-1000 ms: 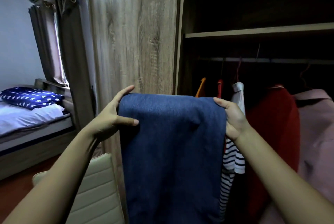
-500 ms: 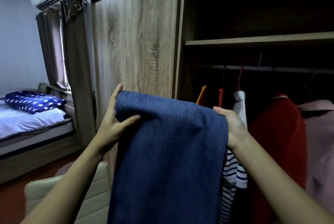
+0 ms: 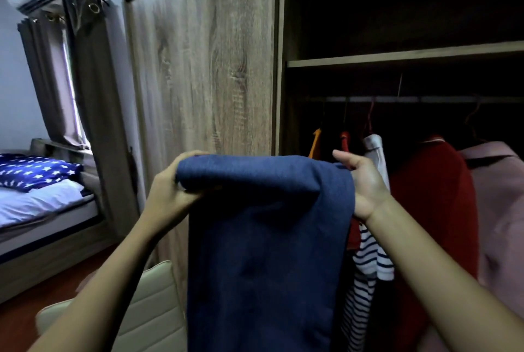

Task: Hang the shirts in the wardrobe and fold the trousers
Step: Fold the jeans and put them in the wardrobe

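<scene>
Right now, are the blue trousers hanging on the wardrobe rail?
No, the left hand and right hand hold the blue trousers up, clear of the rail.

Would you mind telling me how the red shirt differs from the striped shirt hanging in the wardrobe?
The red shirt is one plain colour; the striped shirt is white with dark stripes. The red shirt shows broad; the striped shirt shows narrow, partly hidden behind the blue trousers. Both hang below the wardrobe rail.
</scene>
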Demonstrator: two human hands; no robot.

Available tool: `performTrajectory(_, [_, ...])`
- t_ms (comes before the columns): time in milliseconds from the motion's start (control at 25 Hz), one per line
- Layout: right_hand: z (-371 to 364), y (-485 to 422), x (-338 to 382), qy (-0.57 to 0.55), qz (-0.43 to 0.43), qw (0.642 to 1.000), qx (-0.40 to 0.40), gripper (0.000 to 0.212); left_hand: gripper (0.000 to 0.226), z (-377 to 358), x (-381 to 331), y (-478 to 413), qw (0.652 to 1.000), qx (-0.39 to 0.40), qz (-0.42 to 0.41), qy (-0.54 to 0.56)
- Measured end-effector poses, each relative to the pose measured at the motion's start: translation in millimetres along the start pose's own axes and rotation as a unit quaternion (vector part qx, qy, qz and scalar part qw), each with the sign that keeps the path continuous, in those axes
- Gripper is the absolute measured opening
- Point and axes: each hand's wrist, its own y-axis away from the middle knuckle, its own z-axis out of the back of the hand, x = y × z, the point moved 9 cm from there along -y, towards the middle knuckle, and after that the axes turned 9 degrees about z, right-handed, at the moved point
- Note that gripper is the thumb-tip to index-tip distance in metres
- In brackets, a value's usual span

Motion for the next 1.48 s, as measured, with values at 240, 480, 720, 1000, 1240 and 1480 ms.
performTrajectory(240, [-15.9,26.5,13.0,0.130,0.048,0.978,0.153,0.063,0.051,-0.2,0.0,-4.7,0.998,-0.012,0.001,0.062])
performTrajectory(480, [3.8,46.6,8.2,0.303,0.029,0.943,0.138,0.030,0.018,-4.4,-16.5,-18.0,0.992,-0.002,0.048,0.119])
performTrajectory(720, [21.1,58.1,63.0,0.416,0.330,0.836,-0.141,0.041,0.007,-17.4,-28.3,-18.6,0.976,0.013,0.101,0.194])
performTrajectory(1000, [7.3,52.3,39.9,0.415,0.337,0.845,-0.020,0.046,0.015,-11.2,-41.0,-28.6,0.963,-0.018,0.112,0.245])
performTrajectory(1240, [10.4,48.5,41.9,0.525,0.345,0.774,-0.086,0.012,0.044,-25.2,12.2,-32.2,0.993,0.036,0.110,0.026])
performTrajectory(1480, [20.6,38.5,28.9,0.460,0.211,0.858,-0.085,0.032,0.063,-30.7,32.6,-30.7,0.965,0.025,0.257,-0.038])
